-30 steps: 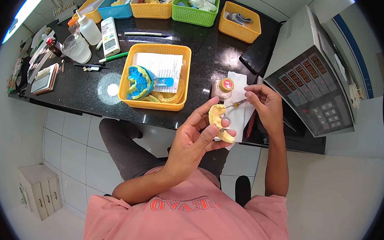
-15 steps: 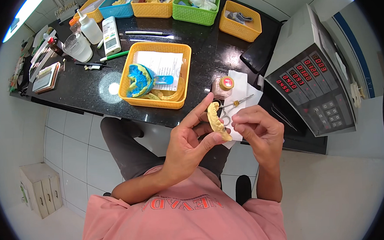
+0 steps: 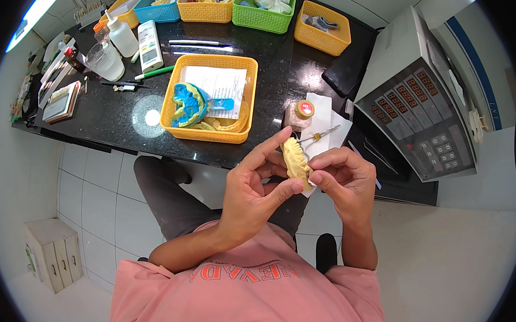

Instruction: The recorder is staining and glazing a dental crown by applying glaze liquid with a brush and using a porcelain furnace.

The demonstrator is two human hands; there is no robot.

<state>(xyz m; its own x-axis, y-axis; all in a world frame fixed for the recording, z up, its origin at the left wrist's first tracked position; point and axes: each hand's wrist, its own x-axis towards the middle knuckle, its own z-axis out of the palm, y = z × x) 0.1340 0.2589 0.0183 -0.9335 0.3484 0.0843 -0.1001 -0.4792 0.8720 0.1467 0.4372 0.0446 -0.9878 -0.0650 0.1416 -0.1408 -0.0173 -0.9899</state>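
Note:
A pale yellow dental cast (image 3: 296, 162) with a row of teeth is gripped by my left hand (image 3: 256, 181), index finger at its far end and thumb at its near end. At the cast's right side, my right hand (image 3: 347, 179) has thumb and index finger pinched together, touching or almost touching it. Whether a small piece sits in that pinch cannot be made out. Just beyond the cast, a metal scissor-handled tool (image 3: 321, 134) lies on white paper (image 3: 320, 108). Beside it stands a small jar (image 3: 298, 116) with a gold lid.
A yellow basket (image 3: 253, 94) holds a blue impression tray (image 3: 189, 104), paper and more casts. Several coloured baskets line the back, one green (image 3: 259, 22). A grey machine with displays (image 3: 421, 106) stands right. Bottles, a cup (image 3: 104, 62) and pens occupy the left.
My right hand has moved left, bringing its pinched fingertips up to the cast. The cast has turned in my left hand and shows more of its ridged face.

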